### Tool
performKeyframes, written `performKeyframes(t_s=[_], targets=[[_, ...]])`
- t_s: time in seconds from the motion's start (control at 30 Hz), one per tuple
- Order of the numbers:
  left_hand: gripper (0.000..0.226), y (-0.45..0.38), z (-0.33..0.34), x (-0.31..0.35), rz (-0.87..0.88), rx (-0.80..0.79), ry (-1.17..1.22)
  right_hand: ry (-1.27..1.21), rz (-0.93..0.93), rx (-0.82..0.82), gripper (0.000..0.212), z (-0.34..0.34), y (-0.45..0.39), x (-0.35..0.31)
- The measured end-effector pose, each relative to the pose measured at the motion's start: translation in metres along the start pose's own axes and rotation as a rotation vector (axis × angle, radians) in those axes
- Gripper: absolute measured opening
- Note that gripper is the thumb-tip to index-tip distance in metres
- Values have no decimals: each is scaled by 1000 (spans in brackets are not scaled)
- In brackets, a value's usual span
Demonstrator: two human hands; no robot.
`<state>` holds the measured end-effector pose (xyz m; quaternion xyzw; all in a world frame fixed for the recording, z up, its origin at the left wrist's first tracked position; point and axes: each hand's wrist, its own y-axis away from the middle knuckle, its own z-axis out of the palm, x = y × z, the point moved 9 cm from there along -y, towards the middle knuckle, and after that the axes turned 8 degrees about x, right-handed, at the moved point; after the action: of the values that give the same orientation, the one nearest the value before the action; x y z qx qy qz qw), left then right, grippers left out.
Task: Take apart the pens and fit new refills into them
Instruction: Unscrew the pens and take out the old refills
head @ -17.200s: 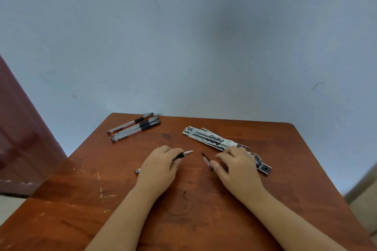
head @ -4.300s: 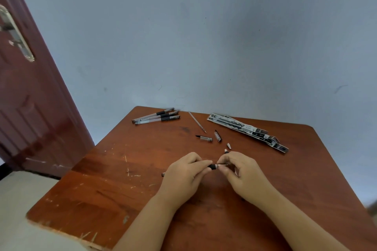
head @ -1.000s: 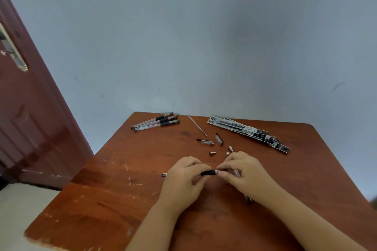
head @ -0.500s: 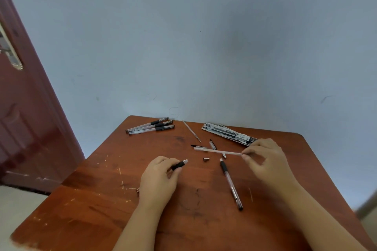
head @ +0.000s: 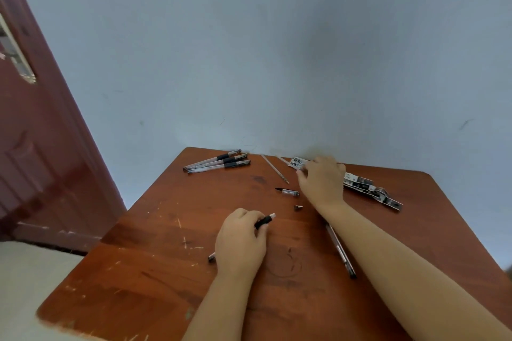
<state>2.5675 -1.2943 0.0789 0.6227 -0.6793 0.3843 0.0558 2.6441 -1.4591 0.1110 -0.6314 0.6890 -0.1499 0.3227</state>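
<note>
From the head camera we see our left hand (head: 240,241) gripping a clear pen barrel with a black grip (head: 264,221) at the middle of the scratched brown wooden table (head: 155,257). Our right hand (head: 322,180) rests far right on the black-and-white refill packet (head: 371,191); we cannot tell its finger state. Three assembled clear pens (head: 217,165) lie far left.

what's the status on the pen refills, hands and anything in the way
Left hand grips open pen barrel. Right hand at refill pack, grip unclear. Loose cap and tip between the hands.
</note>
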Motion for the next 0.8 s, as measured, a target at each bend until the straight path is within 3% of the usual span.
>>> performKeyframes(t_s=[0.33,0.57,0.73,0.8], targets=[[22,-2,4,-4,-3,5,25,176,14,-254,26,54,-10,-4],[24,-2,1,-2,12,-14,-21,59,11,-211,26,9,-11,7],[27,1,7,9,82,-107,-130,-97,-64,-468,32,-14,51,35],[27,4,12,16,108,-142,-155,-97,-57,-491,41,-24,77,50]])
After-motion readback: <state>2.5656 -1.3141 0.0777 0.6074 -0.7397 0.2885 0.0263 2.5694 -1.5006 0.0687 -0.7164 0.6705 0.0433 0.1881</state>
